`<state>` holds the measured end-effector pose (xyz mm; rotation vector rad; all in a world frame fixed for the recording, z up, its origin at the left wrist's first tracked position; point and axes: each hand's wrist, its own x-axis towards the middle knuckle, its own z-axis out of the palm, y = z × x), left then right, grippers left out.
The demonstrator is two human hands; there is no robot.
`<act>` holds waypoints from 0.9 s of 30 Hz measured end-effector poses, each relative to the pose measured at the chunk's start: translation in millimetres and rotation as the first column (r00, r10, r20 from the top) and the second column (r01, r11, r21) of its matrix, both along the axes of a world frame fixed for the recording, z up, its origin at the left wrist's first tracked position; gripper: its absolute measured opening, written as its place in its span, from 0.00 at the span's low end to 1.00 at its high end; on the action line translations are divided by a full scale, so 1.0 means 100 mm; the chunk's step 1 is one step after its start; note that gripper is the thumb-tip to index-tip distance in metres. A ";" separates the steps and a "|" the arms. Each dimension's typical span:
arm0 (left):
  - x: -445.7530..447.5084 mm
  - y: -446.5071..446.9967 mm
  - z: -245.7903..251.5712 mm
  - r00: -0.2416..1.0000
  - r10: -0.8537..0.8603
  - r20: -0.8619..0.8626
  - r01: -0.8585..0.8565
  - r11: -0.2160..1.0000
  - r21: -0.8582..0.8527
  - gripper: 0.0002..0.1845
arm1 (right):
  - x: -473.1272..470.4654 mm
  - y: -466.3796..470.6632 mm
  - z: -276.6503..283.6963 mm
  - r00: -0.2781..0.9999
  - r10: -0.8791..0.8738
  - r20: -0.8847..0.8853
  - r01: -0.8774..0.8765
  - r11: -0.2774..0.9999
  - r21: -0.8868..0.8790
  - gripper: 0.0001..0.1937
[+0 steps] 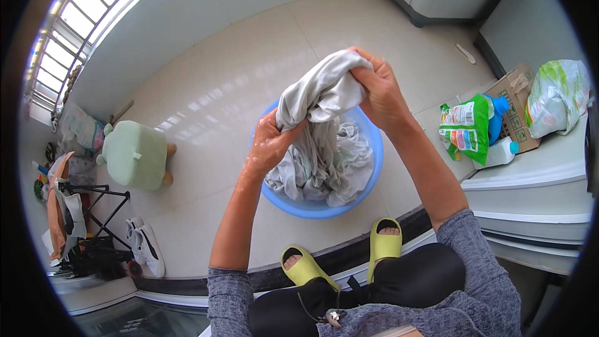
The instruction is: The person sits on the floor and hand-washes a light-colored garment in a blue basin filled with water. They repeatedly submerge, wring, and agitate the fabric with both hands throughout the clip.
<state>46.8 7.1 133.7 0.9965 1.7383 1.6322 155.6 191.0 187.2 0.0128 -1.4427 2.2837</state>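
Observation:
Wet grey-white cloth is stretched between my two hands above a blue plastic basin. My left hand grips its lower left end, with soap suds on the fingers and wrist. Higher up and to the right, my right hand clasps the other end, its fingers curled around the fabric. From the held part the cloth hangs in folds into the basin. More rumpled pale wet fabric lies inside, partly covered by the hanging folds. Any water beneath the fabric is hidden.
A pale green padded stool lies tipped at the left, near white sneakers and a black folding frame. Right stand a green detergent bag, a blue bottle, a white bottle and a cardboard box. My yellow-green slippers straddle a dark sill.

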 end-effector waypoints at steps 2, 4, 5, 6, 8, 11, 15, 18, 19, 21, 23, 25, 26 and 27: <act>-0.02 0.00 -0.04 0.995 0.068 0.070 -0.071 0.997 0.032 0.09 | 0.06 0.03 -0.35 0.996 0.015 0.087 -0.017 1.000 0.022 0.12; 0.05 0.06 0.06 0.988 0.093 0.126 -0.113 0.980 0.164 0.09 | 0.21 0.02 -0.82 0.969 -0.006 0.247 -0.061 0.963 0.261 0.21; 0.09 0.10 0.08 0.982 0.098 0.162 -0.135 0.964 0.230 0.09 | 0.29 0.01 -1.10 0.934 -0.054 0.352 -0.126 0.874 0.469 0.26; 0.07 0.09 0.13 0.985 0.077 0.154 -0.109 0.972 0.210 0.10 | 0.37 -0.06 -1.37 0.961 -0.125 0.247 -0.089 0.706 0.703 0.25; 0.05 0.08 0.19 0.976 0.132 0.170 -0.176 0.946 0.273 0.10 | 0.44 -0.18 -1.55 0.944 -0.215 0.251 -0.141 0.424 0.894 0.22; -0.06 -0.13 0.25 0.955 0.115 0.273 -0.232 0.864 0.447 0.11 | 0.51 -0.34 -1.19 0.836 -0.265 0.481 -0.255 0.589 0.767 0.17; -0.25 -0.29 0.34 0.875 -0.019 0.483 -0.285 0.788 0.546 0.22 | 0.57 -0.21 -0.70 0.966 -0.020 0.258 0.002 0.998 0.068 0.14; -0.30 -0.32 -0.18 0.670 -0.212 0.711 -0.303 0.797 0.523 0.27 | 0.36 -0.35 -0.54 0.999 0.049 0.014 -0.046 0.988 -0.146 0.17; -0.23 -0.21 -0.34 0.577 -0.218 0.787 -0.325 0.823 0.466 0.29 | 0.29 -0.41 -0.50 0.998 0.063 -0.003 -0.062 0.986 -0.156 0.18; -0.02 0.11 -0.62 0.307 -0.326 0.894 -0.370 0.825 0.428 0.36 | 0.20 -0.60 -0.55 0.998 0.057 0.007 -0.057 0.998 0.009 0.20; 0.10 0.27 -0.87 0.233 -0.376 0.897 -0.276 0.859 0.432 0.33 | 0.13 -0.95 -0.72 0.996 0.009 -0.084 0.040 0.822 0.568 0.17; 0.25 0.41 -0.72 0.202 -0.262 0.944 -0.276 0.909 0.312 0.29 | 0.19 -1.33 -0.91 0.990 -0.095 -0.103 0.138 0.543 0.828 0.09; 0.09 0.23 -1.15 0.248 -0.226 0.942 -0.199 0.940 0.278 0.26 | 0.23 -1.55 -0.92 0.987 -0.155 -0.041 0.107 0.451 0.886 0.09; 0.06 0.21 -1.39 0.266 -0.183 0.946 -0.197 0.951 0.240 0.23 | 0.24 -1.60 -0.95 0.970 -0.242 0.020 0.065 0.337 0.939 0.09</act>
